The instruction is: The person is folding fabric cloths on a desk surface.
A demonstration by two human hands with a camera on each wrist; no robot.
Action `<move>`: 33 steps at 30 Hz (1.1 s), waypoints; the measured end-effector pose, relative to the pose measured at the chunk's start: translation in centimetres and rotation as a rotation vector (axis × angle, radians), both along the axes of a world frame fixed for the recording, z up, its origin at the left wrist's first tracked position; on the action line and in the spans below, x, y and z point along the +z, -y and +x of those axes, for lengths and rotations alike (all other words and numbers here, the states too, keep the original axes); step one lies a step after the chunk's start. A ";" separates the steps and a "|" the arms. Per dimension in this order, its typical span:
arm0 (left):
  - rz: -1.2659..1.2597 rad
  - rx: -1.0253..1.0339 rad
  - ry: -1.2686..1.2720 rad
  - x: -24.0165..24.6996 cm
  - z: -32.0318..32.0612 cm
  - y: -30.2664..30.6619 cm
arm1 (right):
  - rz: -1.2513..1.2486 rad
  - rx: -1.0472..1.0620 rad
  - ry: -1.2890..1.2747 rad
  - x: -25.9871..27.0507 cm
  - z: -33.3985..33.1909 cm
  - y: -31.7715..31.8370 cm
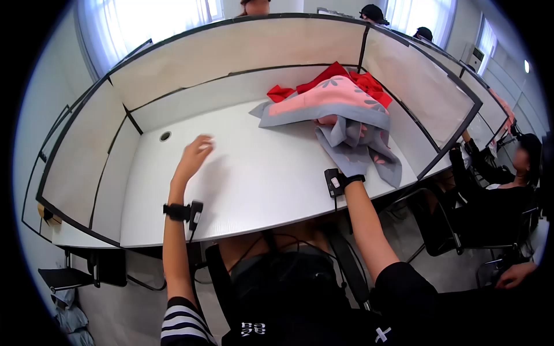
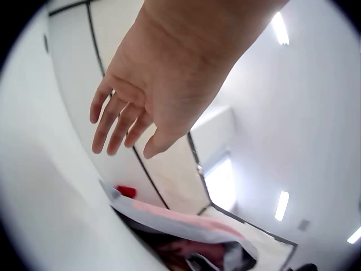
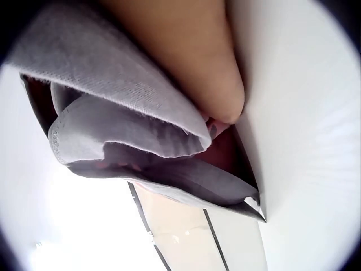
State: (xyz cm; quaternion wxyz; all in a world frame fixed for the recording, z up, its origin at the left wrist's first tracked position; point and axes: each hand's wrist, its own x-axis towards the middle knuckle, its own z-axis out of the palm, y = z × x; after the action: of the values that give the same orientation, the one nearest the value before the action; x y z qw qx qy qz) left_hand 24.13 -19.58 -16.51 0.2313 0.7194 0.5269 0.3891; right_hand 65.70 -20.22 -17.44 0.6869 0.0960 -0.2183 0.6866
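From my seat at the remote feed, the pink-and-grey flower-printed cloth [image 1: 329,98] lies bunched at the far right of the white worktop [image 1: 254,184], close against the right-hand cream partition panel [image 1: 415,75]. A crumpled red fabric [image 1: 340,74] sits just behind it and touches it.

The bundle's long axis runs from its grey corner at the far left, diagonally toward me and to the right. There a grey tail trails to the worktop's near right edge, so the cloth points roughly at my right shoulder.

My right hand [image 3: 197,62] is the nearer one by far. It is buried in that near end, with grey hem draped over the knuckles. In the right wrist view the fingers look clamped on a fold, though most of them are hidden.

My left hand [image 1: 193,155] hovers over bare worktop, well apart from the cloth, which lies to its right and slightly further away. Its fingers are spread and relaxed, holding nothing. A small round cable hole [image 1: 165,136] sits beyond it to the left.
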 end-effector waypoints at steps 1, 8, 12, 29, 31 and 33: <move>0.067 -0.164 -0.065 2.6 3.6 0.3 | -0.011 -0.002 0.004 -0.3 0.0 0.3; 0.751 -0.303 -0.310 6.1 22.6 -4.6 | 0.070 0.799 -0.882 1.0 -0.1 0.0; 0.748 -0.193 -0.340 5.3 26.1 -8.5 | 0.080 0.660 -0.614 1.0 -0.6 0.2; 1.210 0.385 -0.513 24.5 5.5 2.0 | 0.060 -0.014 0.918 9.5 -1.7 -0.5; 1.257 0.407 -0.580 24.7 3.1 2.3 | 0.015 -0.092 0.986 10.4 -2.8 -2.0; 1.184 0.479 -0.764 24.8 0.7 1.7 | -0.111 -0.309 1.318 11.6 -3.8 -4.7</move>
State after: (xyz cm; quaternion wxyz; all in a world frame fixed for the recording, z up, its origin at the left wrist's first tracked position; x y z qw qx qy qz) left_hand 24.84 -21.33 8.31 -0.4854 0.6744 0.4150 0.3706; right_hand 61.88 -15.52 -5.79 0.5045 -0.4101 -0.5670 0.5058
